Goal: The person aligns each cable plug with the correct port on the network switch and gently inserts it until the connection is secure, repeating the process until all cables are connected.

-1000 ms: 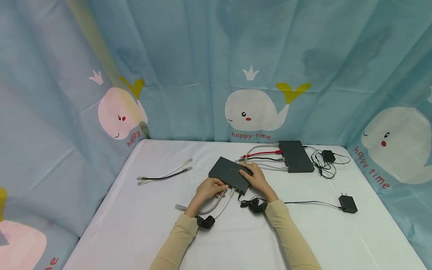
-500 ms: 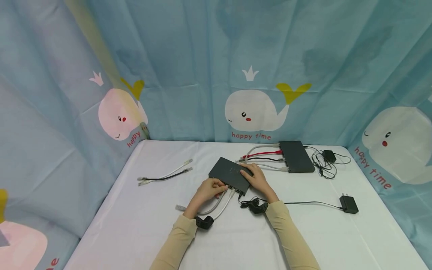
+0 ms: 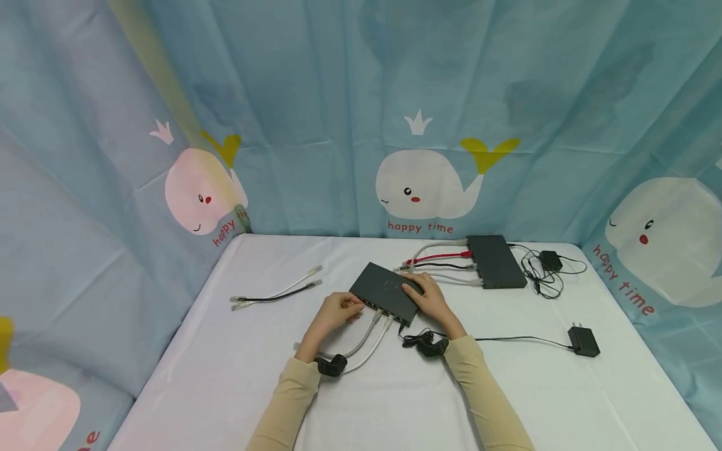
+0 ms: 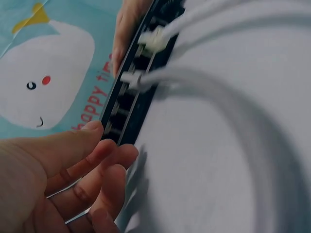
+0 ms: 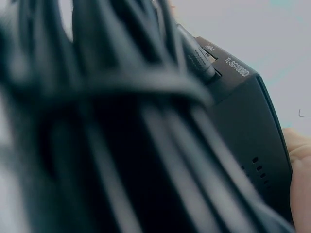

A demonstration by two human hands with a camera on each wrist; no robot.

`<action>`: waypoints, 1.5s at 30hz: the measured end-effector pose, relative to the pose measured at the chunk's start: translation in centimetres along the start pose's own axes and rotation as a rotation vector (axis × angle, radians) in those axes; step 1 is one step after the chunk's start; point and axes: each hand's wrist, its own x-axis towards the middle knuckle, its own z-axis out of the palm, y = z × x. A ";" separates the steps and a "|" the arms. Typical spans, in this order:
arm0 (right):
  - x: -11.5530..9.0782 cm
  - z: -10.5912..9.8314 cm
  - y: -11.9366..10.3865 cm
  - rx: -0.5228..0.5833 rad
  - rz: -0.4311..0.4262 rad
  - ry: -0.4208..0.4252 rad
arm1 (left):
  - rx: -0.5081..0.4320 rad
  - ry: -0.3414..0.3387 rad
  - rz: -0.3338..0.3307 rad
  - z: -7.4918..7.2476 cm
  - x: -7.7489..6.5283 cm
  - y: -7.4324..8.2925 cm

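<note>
A black network switch (image 3: 386, 289) lies at an angle on the white table. Plugged into its near side are a grey network cable (image 3: 369, 332) and a white network cable (image 3: 379, 343); a black power lead (image 3: 402, 326) enters by its right corner. My left hand (image 3: 336, 311) is at the left corner, thumb and curled fingertips around the end of the port side in the left wrist view. My right hand (image 3: 433, 300) holds the right part, thumb on top; its other fingers are partly hidden. A blurred cord bundle (image 5: 121, 121) blocks much of the right wrist view.
A second black switch (image 3: 496, 262) with several cables stands at the back right, beside a black adapter (image 3: 549, 261). Another power adapter (image 3: 583, 341) lies at the right. Loose white and black network cables (image 3: 276, 295) lie at the left.
My left hand has let go of the grey cable's plug at the port and moved left to the switch's corner. My right hand and the switch stay put.
</note>
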 end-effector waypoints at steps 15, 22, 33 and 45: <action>-0.3 0.2 0.4 -0.012 -0.014 0.016 | 0.151 0.278 -0.068 -3.7 -0.3 -2.7; -0.3 0.2 0.4 0.001 -0.004 0.014 | 0.155 0.360 -0.046 -5.3 -0.6 -3.8; -0.2 0.2 0.2 0.007 -0.002 0.003 | 0.223 0.488 -0.040 -6.1 -0.2 -5.3; -0.1 0.1 0.2 0.000 0.014 -0.007 | 0.400 0.480 -0.114 -6.1 -0.2 -5.6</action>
